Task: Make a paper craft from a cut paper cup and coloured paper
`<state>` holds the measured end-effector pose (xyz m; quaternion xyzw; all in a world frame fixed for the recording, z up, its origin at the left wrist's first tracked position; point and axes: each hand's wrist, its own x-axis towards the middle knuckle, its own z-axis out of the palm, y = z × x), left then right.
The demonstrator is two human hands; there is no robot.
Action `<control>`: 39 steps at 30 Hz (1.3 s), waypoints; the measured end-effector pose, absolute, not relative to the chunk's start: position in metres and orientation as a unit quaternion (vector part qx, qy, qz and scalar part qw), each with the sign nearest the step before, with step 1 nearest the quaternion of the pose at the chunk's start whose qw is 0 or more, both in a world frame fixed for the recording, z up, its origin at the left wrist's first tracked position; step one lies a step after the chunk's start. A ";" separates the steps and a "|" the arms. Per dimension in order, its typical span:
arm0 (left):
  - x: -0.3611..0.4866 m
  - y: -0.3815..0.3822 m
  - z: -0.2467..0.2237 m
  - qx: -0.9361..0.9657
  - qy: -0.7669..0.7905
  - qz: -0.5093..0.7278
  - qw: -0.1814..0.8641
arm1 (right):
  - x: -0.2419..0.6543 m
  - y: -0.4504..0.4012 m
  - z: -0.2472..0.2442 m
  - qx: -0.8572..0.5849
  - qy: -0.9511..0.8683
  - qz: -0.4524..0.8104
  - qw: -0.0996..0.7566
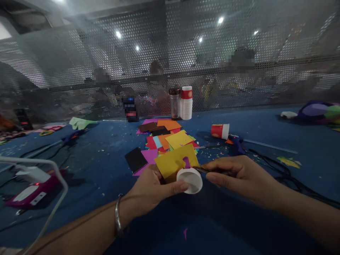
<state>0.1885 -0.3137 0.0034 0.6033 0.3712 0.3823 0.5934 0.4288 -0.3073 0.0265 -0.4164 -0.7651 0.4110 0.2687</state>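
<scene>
My left hand (155,186) holds a white paper cup (193,181), its open mouth facing me and my thumb over the rim. A yellow sheet (174,163) stands tilted behind the cup, against my left fingers. A small purple paper cutout (186,162) shows just above the cup's rim, in front of the yellow sheet. In my right hand (233,173), pinched between thumb and fingers, is a thin dark tool (200,170) whose end reaches the cup's upper right rim. What exactly the tool is cannot be made out.
Colored paper sheets (179,139) lie beyond my hands. A red-and-white cup (220,131) rests on its side near a blue glue gun (236,143). Stacked cups (186,104) and a jar (174,103) stand behind. A magenta power strip (35,191), with cables, lies left; black cables (281,173) run right.
</scene>
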 end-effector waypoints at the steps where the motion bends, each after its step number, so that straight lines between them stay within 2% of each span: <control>1: 0.188 -0.313 0.003 0.605 0.371 0.382 0.592 | 0.429 -0.307 0.027 -0.417 -0.764 0.414 0.267; 25: 0.187 -0.314 0.003 0.619 0.357 0.368 0.595 | 0.428 -0.307 0.028 -0.419 -0.770 0.408 0.256; 31: 0.187 -0.314 0.008 0.606 0.402 0.351 0.590 | 0.429 -0.306 0.026 -0.432 -0.760 0.415 0.253; 39: 0.183 -0.305 -0.001 0.585 0.467 0.416 0.516 | 0.427 -0.302 0.033 -0.470 -0.716 0.424 0.295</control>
